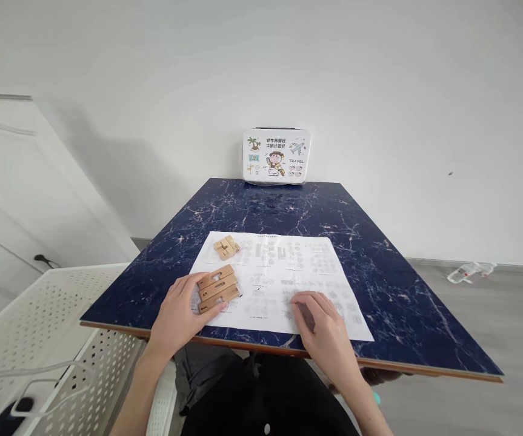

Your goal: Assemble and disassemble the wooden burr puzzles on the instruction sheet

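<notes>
Three notched wooden puzzle pieces (pixel 219 287) lie side by side on a white instruction sheet (pixel 261 315), with numbers printed at their left ends. My left hand (pixel 180 312) grips these pieces from the left, fingers along the far edge and thumb along the near one. Beyond them, a small cluster of interlocked wooden pieces (pixel 227 247) rests on the sheet's upper left. On the right part of the sheet lies my right hand (pixel 322 324), loosely curled, with a gap between thumb and fingers and nothing visible in it.
A dark blue marble-patterned table (pixel 283 212) carries the sheet. Against the wall at its far edge stands a white cartoon-printed case (pixel 276 156). White perforated baskets (pixel 102 357) sit at the lower left with a cable. A clear plastic item (pixel 468 272) lies on the floor at right.
</notes>
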`<state>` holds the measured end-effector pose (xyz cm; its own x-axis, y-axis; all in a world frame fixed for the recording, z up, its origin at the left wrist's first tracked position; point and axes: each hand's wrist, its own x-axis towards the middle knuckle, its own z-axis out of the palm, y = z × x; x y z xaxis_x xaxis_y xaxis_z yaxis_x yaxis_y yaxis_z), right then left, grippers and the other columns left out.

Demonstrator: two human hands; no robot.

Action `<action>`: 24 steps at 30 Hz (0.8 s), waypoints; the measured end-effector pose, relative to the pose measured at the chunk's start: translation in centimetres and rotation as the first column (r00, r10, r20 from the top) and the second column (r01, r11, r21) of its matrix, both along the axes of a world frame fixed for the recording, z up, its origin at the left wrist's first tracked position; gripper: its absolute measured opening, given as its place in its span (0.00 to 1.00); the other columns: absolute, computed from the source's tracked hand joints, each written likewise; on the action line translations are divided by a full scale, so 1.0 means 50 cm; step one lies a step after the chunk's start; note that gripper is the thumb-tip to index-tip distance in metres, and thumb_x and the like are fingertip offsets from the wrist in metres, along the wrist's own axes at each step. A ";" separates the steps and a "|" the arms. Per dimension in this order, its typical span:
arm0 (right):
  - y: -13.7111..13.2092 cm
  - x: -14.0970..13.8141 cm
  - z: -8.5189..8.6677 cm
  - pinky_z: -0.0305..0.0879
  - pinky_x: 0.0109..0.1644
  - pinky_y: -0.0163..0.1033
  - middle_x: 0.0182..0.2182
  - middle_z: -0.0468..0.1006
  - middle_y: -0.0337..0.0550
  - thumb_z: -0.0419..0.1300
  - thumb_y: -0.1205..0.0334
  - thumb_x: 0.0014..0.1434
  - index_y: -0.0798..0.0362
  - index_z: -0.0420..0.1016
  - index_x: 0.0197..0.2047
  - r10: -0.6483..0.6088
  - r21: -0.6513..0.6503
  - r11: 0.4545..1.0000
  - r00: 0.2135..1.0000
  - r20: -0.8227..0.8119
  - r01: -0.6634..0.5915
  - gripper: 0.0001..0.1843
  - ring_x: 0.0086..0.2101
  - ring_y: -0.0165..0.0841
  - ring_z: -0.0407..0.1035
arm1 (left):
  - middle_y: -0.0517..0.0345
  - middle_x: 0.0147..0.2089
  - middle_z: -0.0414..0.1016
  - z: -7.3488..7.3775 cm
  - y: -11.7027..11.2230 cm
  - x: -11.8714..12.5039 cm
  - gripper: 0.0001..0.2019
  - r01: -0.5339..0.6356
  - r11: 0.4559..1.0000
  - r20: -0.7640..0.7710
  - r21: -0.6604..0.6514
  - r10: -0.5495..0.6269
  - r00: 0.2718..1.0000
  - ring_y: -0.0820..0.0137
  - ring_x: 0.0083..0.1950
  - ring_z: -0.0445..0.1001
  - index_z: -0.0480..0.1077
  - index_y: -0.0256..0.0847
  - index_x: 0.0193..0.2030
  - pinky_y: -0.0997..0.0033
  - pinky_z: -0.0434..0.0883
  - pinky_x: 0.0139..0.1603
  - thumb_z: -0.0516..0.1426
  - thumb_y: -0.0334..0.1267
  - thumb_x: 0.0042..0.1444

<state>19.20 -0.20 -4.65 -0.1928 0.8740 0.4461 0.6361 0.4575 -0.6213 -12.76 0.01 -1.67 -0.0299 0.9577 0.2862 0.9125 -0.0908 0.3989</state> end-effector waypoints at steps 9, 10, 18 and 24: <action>-0.002 0.000 0.005 0.74 0.48 0.51 0.46 0.79 0.50 0.53 0.63 0.74 0.48 0.73 0.50 0.000 0.051 0.999 1.000 0.007 -0.001 0.08 0.48 0.47 0.75 | 0.49 0.64 0.71 -0.001 -0.001 0.001 0.32 0.034 0.999 0.002 0.038 -0.034 0.999 0.50 0.62 0.73 0.65 0.50 0.65 0.51 0.74 0.59 0.64 0.60 0.59; -0.002 0.001 0.005 0.74 0.48 0.51 0.46 0.79 0.50 0.53 0.63 0.74 0.48 0.73 0.50 -0.002 0.054 0.999 1.000 0.007 0.001 0.08 0.48 0.46 0.75 | 0.49 0.64 0.71 0.000 0.000 0.001 0.32 0.040 0.998 0.001 0.045 -0.040 0.999 0.50 0.62 0.72 0.65 0.49 0.65 0.51 0.74 0.59 0.64 0.60 0.59; -0.003 0.003 0.000 0.74 0.49 0.51 0.47 0.79 0.49 0.53 0.63 0.74 0.48 0.73 0.50 0.013 0.052 0.999 1.000 0.007 -0.013 0.08 0.48 0.45 0.74 | 0.50 0.60 0.74 0.004 0.000 -0.001 0.32 0.071 0.997 -0.035 0.024 -0.070 0.997 0.50 0.60 0.73 0.66 0.49 0.66 0.51 0.73 0.57 0.64 0.59 0.59; -0.002 0.004 -0.001 0.74 0.49 0.51 0.47 0.79 0.50 0.53 0.64 0.74 0.48 0.73 0.50 0.017 0.058 0.998 1.000 0.005 -0.017 0.08 0.48 0.46 0.74 | 0.55 0.61 0.74 -0.001 0.003 -0.007 0.23 0.142 0.989 -0.065 0.030 -0.140 0.988 0.52 0.61 0.72 0.75 0.55 0.60 0.51 0.71 0.61 0.62 0.59 0.63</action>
